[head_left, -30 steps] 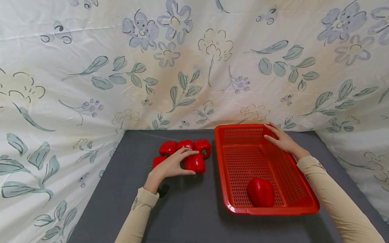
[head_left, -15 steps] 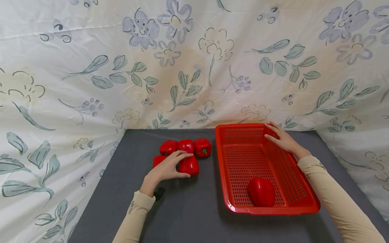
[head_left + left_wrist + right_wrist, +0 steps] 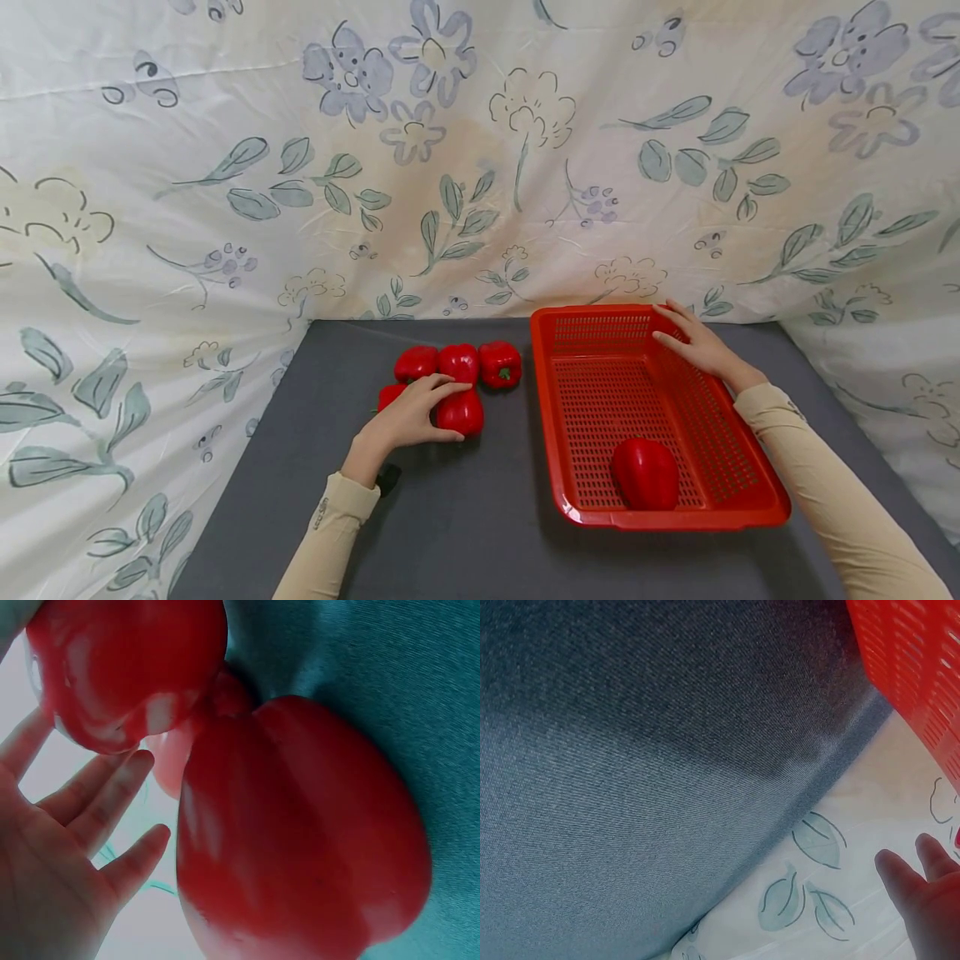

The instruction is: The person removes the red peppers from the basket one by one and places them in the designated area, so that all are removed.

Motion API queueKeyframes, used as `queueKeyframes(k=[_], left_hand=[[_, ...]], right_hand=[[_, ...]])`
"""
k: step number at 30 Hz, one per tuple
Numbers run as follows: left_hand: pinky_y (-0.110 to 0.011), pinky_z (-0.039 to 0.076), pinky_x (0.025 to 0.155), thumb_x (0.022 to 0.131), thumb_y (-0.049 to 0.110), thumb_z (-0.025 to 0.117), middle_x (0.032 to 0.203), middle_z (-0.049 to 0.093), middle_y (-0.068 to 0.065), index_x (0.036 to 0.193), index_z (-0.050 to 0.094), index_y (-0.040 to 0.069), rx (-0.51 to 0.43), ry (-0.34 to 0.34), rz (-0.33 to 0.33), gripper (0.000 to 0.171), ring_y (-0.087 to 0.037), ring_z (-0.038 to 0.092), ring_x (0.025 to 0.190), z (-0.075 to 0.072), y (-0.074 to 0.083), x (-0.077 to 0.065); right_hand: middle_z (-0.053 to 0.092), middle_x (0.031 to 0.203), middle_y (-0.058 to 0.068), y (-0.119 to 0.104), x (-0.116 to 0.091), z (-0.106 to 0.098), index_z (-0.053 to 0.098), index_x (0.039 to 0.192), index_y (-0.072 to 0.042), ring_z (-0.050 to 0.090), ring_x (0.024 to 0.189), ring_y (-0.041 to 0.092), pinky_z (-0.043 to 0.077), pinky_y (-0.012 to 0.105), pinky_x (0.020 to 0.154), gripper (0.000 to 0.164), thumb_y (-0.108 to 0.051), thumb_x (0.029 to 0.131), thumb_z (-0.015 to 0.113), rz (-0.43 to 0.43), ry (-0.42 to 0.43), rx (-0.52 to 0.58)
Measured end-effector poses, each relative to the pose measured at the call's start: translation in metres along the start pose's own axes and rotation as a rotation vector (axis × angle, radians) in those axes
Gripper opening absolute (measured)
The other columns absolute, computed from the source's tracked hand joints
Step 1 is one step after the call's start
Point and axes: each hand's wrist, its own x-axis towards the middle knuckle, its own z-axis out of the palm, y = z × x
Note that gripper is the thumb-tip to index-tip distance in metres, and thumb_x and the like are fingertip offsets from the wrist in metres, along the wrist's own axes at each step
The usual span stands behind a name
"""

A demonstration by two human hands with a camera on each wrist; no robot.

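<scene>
My left hand [image 3: 408,417] holds a glossy red bell pepper [image 3: 461,414] between thumb and fingers, at the near side of a cluster. In the left wrist view the held pepper [image 3: 127,667] is at the upper left, while a larger-looking pepper [image 3: 307,832] fills the middle. Behind the hand lie more red peppers: one at the back left [image 3: 416,364], one in the middle [image 3: 458,360], one at the right with its green stem showing [image 3: 500,364]. My right hand [image 3: 701,346] rests at the far right corner of a red plastic basket [image 3: 551,433], fingers spread.
One red pepper [image 3: 645,475] lies inside the basket near its front wall. The table [image 3: 465,517] is dark grey. A floral cloth [image 3: 450,208] hangs behind it and at both sides. A partly hidden pepper [image 3: 390,396] lies left of my left hand.
My left hand has moved left and slightly nearer with the pepper in it, away from the basket. The right hand and the basket stay in place.
</scene>
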Motion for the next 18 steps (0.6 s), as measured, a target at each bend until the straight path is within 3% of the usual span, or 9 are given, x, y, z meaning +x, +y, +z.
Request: queueKeyframes(k=[11,18], left_hand=[[-0.039,0.048,0.089,0.066,0.045,0.08,0.129,0.047,-0.003,0.133,0.049,0.029,-0.007,-0.037,-0.049,0.076,-0.02,0.042,0.117,0.0044,-0.0039,-0.0058],[-0.049,0.036,0.102,0.065,0.045,0.08,0.13,0.047,-0.004,0.133,0.049,0.029,0.0,-0.04,-0.061,0.077,-0.021,0.042,0.12,0.0056,-0.0069,-0.0059]], right_hand=[[0.003,0.154,0.019,0.0002,-0.0013,-0.0002,0.02,0.148,-0.011,0.009,0.136,0.049,0.015,0.071,0.097,0.066,-0.039,0.095,0.048,0.001,-0.006,-0.008],[0.003,0.154,0.019,0.0,-0.001,0.0005,0.02,0.148,-0.01,0.009,0.136,0.049,0.015,0.071,0.097,0.067,-0.04,0.095,0.048,0.003,-0.004,-0.017]])
